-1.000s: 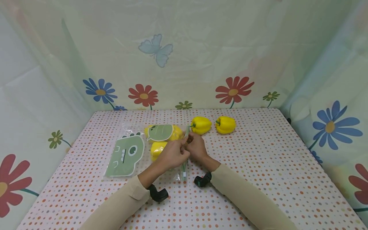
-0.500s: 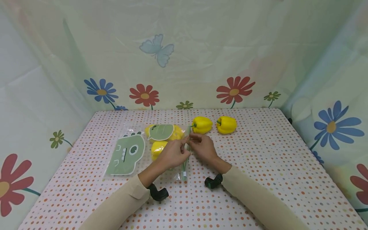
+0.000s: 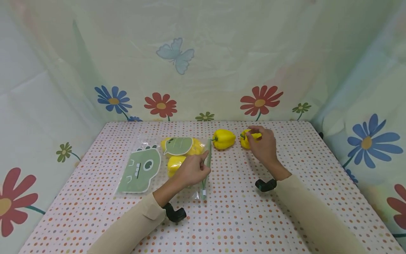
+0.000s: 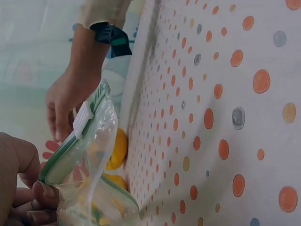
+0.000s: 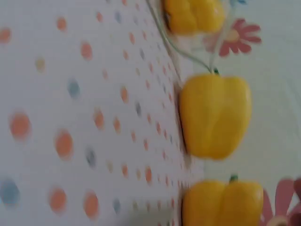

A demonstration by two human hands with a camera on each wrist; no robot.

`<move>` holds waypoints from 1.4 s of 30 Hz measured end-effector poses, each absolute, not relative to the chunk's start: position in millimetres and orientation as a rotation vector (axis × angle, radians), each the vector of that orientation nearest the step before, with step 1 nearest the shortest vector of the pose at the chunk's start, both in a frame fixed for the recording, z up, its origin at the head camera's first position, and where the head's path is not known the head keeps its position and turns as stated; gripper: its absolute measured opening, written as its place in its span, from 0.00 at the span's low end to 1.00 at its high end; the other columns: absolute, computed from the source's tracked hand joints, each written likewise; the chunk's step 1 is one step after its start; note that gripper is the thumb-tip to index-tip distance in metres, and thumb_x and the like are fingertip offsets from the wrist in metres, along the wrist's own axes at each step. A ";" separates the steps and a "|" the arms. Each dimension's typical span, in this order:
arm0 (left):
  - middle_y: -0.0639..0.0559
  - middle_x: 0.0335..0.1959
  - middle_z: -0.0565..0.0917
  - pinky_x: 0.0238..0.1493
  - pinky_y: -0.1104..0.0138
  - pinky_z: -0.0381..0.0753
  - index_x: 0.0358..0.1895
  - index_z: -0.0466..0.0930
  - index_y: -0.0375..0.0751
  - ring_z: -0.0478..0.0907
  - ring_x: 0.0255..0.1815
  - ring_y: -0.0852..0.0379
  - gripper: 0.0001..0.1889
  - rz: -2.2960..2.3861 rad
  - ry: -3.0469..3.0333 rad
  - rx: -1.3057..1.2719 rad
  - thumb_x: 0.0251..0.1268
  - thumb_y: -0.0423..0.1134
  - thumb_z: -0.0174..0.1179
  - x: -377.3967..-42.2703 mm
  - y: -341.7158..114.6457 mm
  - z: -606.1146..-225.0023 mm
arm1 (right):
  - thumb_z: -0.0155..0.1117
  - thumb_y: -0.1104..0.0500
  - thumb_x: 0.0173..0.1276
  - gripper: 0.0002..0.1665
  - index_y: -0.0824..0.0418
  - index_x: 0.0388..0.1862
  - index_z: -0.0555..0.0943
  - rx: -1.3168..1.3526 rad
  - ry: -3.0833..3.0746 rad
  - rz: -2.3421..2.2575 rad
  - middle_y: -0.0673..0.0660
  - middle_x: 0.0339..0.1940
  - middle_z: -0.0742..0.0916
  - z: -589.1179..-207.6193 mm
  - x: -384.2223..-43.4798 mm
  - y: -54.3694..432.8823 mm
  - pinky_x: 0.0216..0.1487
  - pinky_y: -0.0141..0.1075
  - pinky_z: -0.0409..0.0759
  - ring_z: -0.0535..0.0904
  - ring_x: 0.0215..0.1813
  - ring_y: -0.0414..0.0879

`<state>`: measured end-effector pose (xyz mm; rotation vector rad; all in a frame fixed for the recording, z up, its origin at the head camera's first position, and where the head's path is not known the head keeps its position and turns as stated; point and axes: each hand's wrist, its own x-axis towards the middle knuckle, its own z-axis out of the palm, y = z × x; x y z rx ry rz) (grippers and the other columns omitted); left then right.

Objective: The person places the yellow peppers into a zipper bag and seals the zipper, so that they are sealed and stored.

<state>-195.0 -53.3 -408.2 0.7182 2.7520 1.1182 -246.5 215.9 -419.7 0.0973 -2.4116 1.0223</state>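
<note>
My left hand [image 3: 191, 170] pinches the open edge of a clear zip bag [image 4: 106, 150] with a green seal and a white slider [image 4: 83, 120]. In the bag lie yellow bell peppers [image 3: 175, 165], partly covered by its printed green shapes [image 3: 179, 146]. To the right of the bag's mouth sits a loose yellow bell pepper [image 3: 223, 139]. My right hand [image 3: 264, 146] is over a second loose bell pepper [image 3: 244, 141], its fingers spread apart and partly hiding it. In the right wrist view, only fingertips [image 5: 296, 217] show, apart from that pepper [image 5: 221, 205].
The bag's dinosaur print [image 3: 139, 171] lies flat at the left. A dotted cloth covers the table [image 3: 228, 222]. Flowered curtains [image 3: 206, 63] rise behind and at both sides. Dark camera mounts [image 3: 266, 185] sit on both wrists.
My right hand has left the bag's edge and moved right and away from me, to the far right pepper. My left hand has kept its grip on the bag.
</note>
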 end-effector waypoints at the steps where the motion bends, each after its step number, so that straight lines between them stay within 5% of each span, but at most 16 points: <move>1: 0.60 0.06 0.60 0.10 0.74 0.52 0.71 0.66 0.32 0.51 0.08 0.65 0.34 1.116 2.750 0.717 0.56 0.35 0.53 -195.0 -53.0 -408.2 | 0.62 0.55 0.70 0.25 0.65 0.62 0.76 0.061 -2.422 1.007 0.65 0.54 0.83 -419.6 -249.1 223.6 0.57 0.53 0.76 0.74 0.60 0.60; 7: 0.60 0.07 0.60 0.10 0.74 0.52 0.71 0.65 0.34 0.52 0.09 0.65 0.35 1.091 2.754 0.691 0.56 0.36 0.52 -193.1 -52.1 -406.5 | 0.63 0.44 0.68 0.49 0.61 0.79 0.53 -0.069 -2.711 1.222 0.68 0.77 0.62 -423.9 -261.0 260.6 0.72 0.64 0.59 0.55 0.77 0.67; 15: 0.60 0.07 0.59 0.10 0.74 0.52 0.71 0.65 0.34 0.51 0.09 0.65 0.34 1.084 2.765 0.706 0.56 0.35 0.52 -191.9 -51.1 -405.5 | 0.65 0.39 0.64 0.62 0.58 0.82 0.38 0.037 -2.904 1.319 0.72 0.78 0.56 -444.5 -270.7 286.5 0.73 0.61 0.59 0.52 0.78 0.69; 33: 0.60 0.07 0.60 0.10 0.74 0.53 0.71 0.66 0.34 0.52 0.08 0.64 0.34 1.081 2.771 0.703 0.57 0.35 0.53 -191.6 -51.4 -406.6 | 0.56 0.52 0.74 0.44 0.48 0.82 0.46 0.095 -2.945 1.292 0.63 0.82 0.53 -448.2 -274.0 292.4 0.73 0.59 0.60 0.50 0.79 0.67; 42: 0.60 0.07 0.59 0.10 0.75 0.52 0.71 0.66 0.33 0.51 0.08 0.65 0.34 1.090 2.779 0.715 0.57 0.35 0.53 -191.3 -52.6 -406.7 | 0.56 0.50 0.74 0.40 0.61 0.78 0.54 0.041 -2.934 1.248 0.70 0.77 0.61 -444.5 -274.0 289.9 0.73 0.61 0.60 0.55 0.77 0.69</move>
